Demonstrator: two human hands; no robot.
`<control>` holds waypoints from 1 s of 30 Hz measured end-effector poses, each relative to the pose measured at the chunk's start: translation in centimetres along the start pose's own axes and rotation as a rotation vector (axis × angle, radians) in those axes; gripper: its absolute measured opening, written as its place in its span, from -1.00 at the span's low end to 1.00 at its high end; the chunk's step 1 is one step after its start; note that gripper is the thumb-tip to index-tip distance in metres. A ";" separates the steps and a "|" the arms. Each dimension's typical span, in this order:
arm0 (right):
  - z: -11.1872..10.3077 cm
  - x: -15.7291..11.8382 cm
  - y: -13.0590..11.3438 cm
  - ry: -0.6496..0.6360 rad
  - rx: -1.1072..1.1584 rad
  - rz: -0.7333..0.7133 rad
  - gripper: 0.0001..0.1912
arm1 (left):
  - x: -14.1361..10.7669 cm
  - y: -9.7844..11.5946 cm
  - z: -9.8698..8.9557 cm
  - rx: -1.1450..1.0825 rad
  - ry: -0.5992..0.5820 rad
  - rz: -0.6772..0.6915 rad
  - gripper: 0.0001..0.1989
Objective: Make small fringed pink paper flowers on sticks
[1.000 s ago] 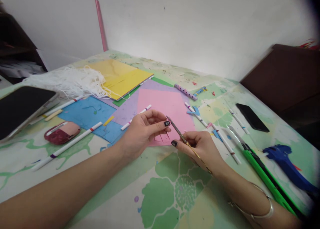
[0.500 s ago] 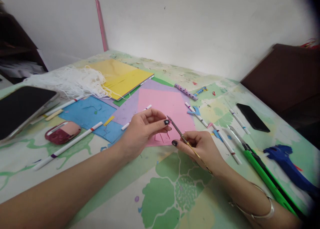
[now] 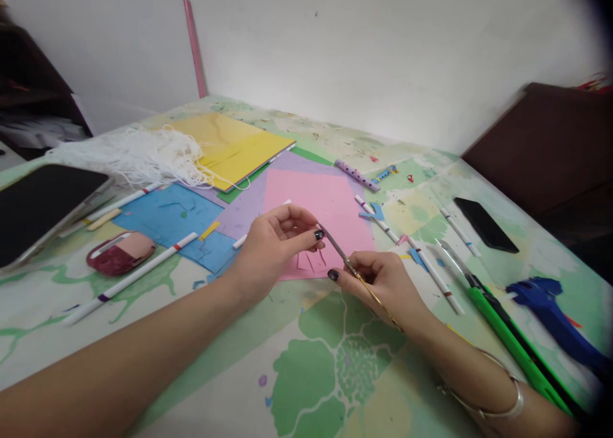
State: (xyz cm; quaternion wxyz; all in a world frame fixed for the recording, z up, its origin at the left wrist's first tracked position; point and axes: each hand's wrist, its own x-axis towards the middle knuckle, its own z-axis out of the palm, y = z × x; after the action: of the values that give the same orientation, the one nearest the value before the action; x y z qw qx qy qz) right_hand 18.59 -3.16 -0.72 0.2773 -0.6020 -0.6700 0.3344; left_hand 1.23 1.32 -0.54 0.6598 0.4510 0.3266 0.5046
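Observation:
My right hand (image 3: 385, 281) is closed on a pair of scissors (image 3: 339, 248) with gold-coloured handles. Their dark blades point up and left, and the tips meet the fingertips of my left hand (image 3: 271, 249). That left hand is pinched, thumb against fingers; whatever sits between them is too small or hidden to name. Both hands hover over the near part of a pink sheet (image 3: 311, 195), where a few narrow pink strips (image 3: 310, 260) lie. Under the pink sheet is a lilac sheet (image 3: 244, 202), partly covered.
Left of my hands are blue sheets (image 3: 167, 214), markers (image 3: 129, 278), a maroon and pink case (image 3: 119, 253), white string (image 3: 134, 157) and a yellow sheet (image 3: 244, 151). To the right lie a green cutter (image 3: 512, 342), a blue tool (image 3: 555, 313) and a phone (image 3: 486, 224).
Hardly anything differs. My left hand has risen very slightly, and the scissors have shifted a little up and left with my right hand.

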 end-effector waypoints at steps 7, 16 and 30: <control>0.1 -0.1 -0.2 -0.042 0.103 -0.002 -0.58 | 0.0 -0.2 -0.2 0.042 -0.017 0.029 -0.72; 0.0 -0.1 0.0 -0.034 0.058 -0.021 -0.58 | -0.2 0.2 0.1 0.026 -0.035 -0.030 -0.76; -0.1 -0.1 0.1 -0.033 0.023 -0.041 -0.57 | -0.1 0.5 0.3 -0.021 -0.024 -0.095 -0.77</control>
State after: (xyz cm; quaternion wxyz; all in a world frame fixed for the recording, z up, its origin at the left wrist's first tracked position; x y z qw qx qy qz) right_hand 18.75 -3.21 -0.73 0.2802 -0.5791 -0.6829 0.3462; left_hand 1.23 1.17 0.04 0.6915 0.4343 0.3343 0.4706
